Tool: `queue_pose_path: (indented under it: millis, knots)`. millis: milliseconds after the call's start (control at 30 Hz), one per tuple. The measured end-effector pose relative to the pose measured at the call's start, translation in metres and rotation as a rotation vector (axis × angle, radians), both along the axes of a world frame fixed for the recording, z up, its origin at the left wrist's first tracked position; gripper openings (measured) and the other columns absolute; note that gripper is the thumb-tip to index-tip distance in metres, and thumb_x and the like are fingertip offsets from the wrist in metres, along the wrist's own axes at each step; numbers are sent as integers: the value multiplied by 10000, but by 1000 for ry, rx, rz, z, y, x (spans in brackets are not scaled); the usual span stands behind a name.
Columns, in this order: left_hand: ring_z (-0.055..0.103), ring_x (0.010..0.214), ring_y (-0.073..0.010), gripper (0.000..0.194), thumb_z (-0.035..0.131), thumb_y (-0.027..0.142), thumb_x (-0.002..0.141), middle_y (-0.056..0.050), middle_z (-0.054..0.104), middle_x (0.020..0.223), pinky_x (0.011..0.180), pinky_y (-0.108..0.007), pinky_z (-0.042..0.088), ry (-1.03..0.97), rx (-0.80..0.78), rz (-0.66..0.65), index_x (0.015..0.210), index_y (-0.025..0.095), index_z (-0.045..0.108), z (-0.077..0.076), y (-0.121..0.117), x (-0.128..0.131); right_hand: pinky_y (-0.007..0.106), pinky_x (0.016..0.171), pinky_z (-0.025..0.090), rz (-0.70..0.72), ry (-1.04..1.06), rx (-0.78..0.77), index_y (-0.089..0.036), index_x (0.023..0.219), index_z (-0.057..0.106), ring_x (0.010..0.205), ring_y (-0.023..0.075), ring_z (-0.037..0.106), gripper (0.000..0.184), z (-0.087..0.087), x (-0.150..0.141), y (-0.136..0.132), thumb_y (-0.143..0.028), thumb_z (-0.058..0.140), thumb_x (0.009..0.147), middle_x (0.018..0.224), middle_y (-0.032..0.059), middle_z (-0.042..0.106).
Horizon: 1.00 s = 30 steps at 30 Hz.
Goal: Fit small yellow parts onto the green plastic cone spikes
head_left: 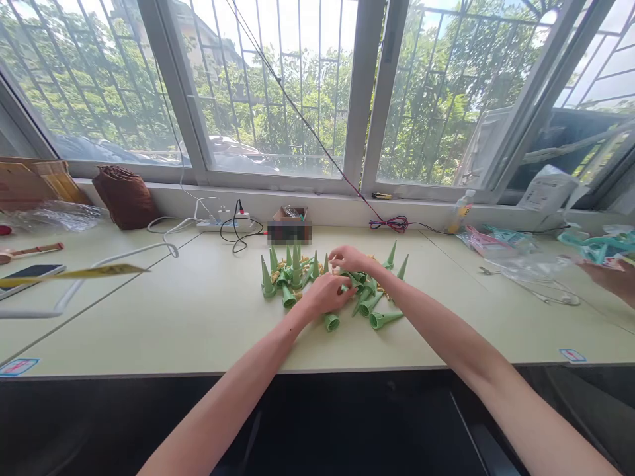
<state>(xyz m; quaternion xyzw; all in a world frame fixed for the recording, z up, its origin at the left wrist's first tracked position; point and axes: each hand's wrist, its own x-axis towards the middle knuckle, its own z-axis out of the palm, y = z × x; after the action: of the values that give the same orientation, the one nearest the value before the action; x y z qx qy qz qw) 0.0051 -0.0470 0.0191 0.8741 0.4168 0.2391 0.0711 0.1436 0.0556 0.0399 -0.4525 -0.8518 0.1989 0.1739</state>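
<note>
Green cones (296,271) arnd L/R hands (328,293) (350,258)

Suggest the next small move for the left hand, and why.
Perhaps tip the nearest green cone upright with the left hand: it lies on its side, open end toward us, just below that hand, while several upright cones stand to the left. The right hand is farther back, so likely clear. Whether either hand grips anything is hard to tell.
</note>
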Motion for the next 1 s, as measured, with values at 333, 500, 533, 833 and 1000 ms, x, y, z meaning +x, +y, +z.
queue_pose_path:
  millis: [333,500,533,833,1000]
  knots:
    - [483,509,-124,270,488,358,892,-10,606,577,551,-246,328,64,-4,-79,853,202,704,-2,-1,3,177,541,364,59,-106,-2,-103,861,743,657,103,571,200,9,-19,-2,-108,588,733,800,51,713]
    - [482,506,-124,281,483,362,897,-13,611,583,535,-248,313,68,-5,-82,883,196,710,-2,-2,3,185,524,358,19,-137,-11,-98,898,749,627,102,557,268,8,-30,1,-69,577,695,791,54,713]
    - [486,507,-124,279,484,357,897,-14,613,586,536,-248,314,71,-7,-79,893,195,712,-2,-3,4,185,526,363,12,-147,-16,-101,908,751,622,104,560,293,9,-32,0,-54,568,684,786,54,715]
    - [485,500,-124,259,493,335,891,-9,608,571,535,-255,309,61,2,-79,868,198,711,-2,-3,5,184,529,383,-12,-188,-19,-115,872,760,659,127,597,327,11,-35,-1,-18,549,641,805,65,735]
    - [499,504,-125,239,509,328,884,-9,602,570,536,-257,320,45,0,-68,865,198,710,-3,-2,5,191,546,394,-38,-192,-19,-119,888,764,670,135,606,323,10,-36,0,-31,564,651,807,65,737]
